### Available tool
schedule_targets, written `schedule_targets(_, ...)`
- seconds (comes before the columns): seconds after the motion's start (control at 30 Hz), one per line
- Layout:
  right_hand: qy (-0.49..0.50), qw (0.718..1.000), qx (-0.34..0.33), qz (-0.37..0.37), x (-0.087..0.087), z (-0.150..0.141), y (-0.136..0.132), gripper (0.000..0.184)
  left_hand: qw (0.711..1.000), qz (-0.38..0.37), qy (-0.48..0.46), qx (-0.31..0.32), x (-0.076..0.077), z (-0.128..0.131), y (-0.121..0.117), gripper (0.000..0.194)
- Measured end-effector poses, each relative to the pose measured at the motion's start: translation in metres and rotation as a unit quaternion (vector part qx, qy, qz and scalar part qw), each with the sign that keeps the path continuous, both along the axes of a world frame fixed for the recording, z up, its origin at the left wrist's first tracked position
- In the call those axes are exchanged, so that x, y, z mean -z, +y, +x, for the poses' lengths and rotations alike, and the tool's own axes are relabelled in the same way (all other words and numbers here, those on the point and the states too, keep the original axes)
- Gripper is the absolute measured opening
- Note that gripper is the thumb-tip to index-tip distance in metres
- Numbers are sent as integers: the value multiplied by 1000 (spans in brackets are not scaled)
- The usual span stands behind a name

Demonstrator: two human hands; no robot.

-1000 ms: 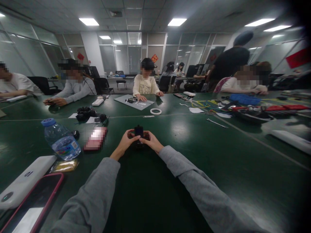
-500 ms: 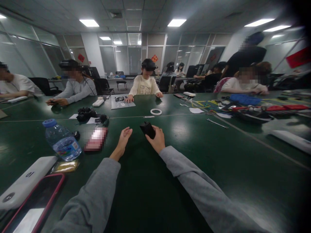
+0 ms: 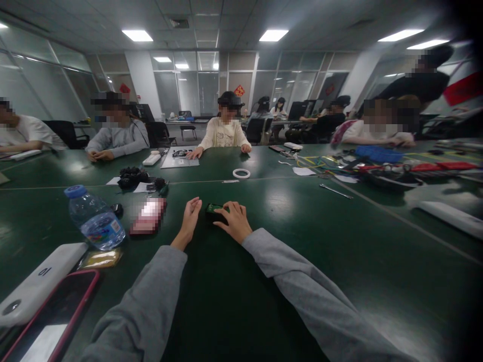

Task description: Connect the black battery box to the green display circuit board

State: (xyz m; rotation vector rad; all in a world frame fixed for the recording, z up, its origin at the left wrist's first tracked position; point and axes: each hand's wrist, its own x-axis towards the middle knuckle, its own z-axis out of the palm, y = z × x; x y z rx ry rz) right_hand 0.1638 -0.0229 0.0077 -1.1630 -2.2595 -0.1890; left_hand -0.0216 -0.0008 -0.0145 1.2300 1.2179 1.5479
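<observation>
My right hand (image 3: 234,221) has its fingers curled over the right end of a small black device (image 3: 213,208). The device lies low, close to the green tabletop, and its upper face looks dark green and shiny. My thumb rests at its near side; the right part of it is hidden under my fingers. Left of the device, my left hand (image 3: 190,219) is held edge-on, fingers stretched out, holding nothing. A pink phone-like object (image 3: 148,216), blurred out in part, lies farther left.
At left stand a water bottle (image 3: 94,218), a yellow packet (image 3: 101,257), a white device (image 3: 41,281) and a pink-rimmed phone (image 3: 56,311). Ahead lie a white ring (image 3: 241,173), black gear (image 3: 134,177) and a wrench (image 3: 335,191). Several people sit around the table.
My left hand let go of the black device and opened. My right hand tilted the device over, then brought it down flatter. Across the table, a person's grey board slid left.
</observation>
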Motion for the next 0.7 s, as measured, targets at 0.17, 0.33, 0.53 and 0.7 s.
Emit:
schedule_targets(0.17, 85, 996, 16, -22, 4, 1, 5, 56, 1000, 0, 10, 7, -1, 0, -1, 43)
schedule_targets(0.33, 113, 991, 37, -59, 17, 3, 17, 60, 998, 7, 37, 42, -2, 1, -1, 39)
schedule_targets(0.53, 114, 989, 2, -100, 19, 4, 19, 49, 993, 35, 82, 75, 0, 3, -1, 37)
schedule_targets(0.7, 58, 997, -6, -45, 9, 1, 11, 44, 993, 19, 69, 91, -2, 2, -2, 37)
